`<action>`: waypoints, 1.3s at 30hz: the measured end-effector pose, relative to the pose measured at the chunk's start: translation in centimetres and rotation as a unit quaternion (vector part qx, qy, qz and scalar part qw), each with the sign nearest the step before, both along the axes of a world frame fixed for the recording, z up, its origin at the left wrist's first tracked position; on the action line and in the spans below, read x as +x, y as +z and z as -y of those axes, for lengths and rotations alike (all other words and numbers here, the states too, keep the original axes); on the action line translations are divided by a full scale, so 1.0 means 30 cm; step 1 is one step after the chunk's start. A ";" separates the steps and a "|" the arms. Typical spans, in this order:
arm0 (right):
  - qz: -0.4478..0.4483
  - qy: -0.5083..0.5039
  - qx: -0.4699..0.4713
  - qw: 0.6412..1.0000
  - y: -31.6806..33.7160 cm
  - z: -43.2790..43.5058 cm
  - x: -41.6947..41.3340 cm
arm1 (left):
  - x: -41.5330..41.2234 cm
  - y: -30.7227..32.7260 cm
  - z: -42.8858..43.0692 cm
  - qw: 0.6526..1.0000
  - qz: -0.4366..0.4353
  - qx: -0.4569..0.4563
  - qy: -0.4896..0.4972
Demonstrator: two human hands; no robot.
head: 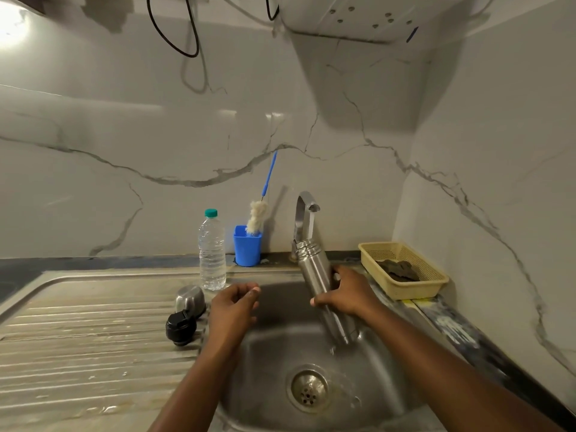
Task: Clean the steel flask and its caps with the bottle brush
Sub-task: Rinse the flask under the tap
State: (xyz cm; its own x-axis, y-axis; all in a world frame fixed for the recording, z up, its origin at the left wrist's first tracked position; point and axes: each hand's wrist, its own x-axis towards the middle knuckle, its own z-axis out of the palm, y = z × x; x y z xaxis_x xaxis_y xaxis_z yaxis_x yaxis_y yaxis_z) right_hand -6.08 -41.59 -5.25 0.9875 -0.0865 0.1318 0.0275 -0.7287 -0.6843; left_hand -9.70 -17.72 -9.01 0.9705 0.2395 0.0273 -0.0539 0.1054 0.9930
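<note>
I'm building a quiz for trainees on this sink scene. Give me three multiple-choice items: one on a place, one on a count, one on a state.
1. The flask is: A capped; B uncapped, gripped by the right hand over the sink; C lying unheld.
2. Caps on the draining board: A one; B two; C three.
3. The bottle brush is: A in the sink; B on the draining board; C in the blue cup.
Key: 1 B, its threaded neck is bare and fingers wrap its body; 2 B, a steel cap and a black cap lie there; 3 C, its head stands in that cup.
</note>
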 end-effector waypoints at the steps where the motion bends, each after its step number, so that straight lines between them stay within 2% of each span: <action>1: 0.003 0.001 -0.004 1.000 0.005 0.004 -0.001 | 0.001 0.001 -0.001 1.000 -0.002 0.000 -0.001; 11: 0.002 0.014 -0.044 0.999 0.040 0.022 -0.024 | -0.012 0.003 0.003 1.000 -0.009 0.014 -0.002; 19: 0.015 -0.004 0.006 1.000 0.029 0.028 -0.043 | -0.015 0.019 0.007 1.000 -0.004 0.025 -0.013; 25: 0.005 0.006 -0.011 1.000 0.050 0.053 -0.045 | 0.017 0.031 0.010 1.000 -0.012 0.020 -0.015; 28: 0.009 0.031 -0.091 0.995 0.042 0.073 -0.058 | 0.070 0.056 0.035 0.998 -0.012 0.053 -0.033; 30: 0.033 0.038 -0.177 0.983 0.034 0.082 -0.077 | 0.130 0.079 0.060 0.995 -0.004 0.086 -0.047; 33: 0.083 0.047 -0.314 0.945 0.029 0.095 -0.098 | 0.227 0.117 0.103 0.990 0.004 0.131 -0.057; 35: 0.081 0.042 -0.391 0.916 0.037 0.102 -0.108 | 0.282 0.137 0.130 0.987 -0.004 0.151 -0.058; 39: 0.075 0.038 -0.471 0.878 0.054 0.122 -0.106 | 0.363 0.161 0.177 0.984 -0.030 0.148 -0.089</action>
State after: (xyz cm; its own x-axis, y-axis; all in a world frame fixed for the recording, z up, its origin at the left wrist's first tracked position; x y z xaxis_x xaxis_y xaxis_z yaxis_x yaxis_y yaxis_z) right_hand -9.27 -45.24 -3.62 0.9510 0.1967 0.2387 0.1393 -0.9614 0.2372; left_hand 1.18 -23.03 -4.18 0.9984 0.0549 0.0108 -0.0003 -0.1873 0.9823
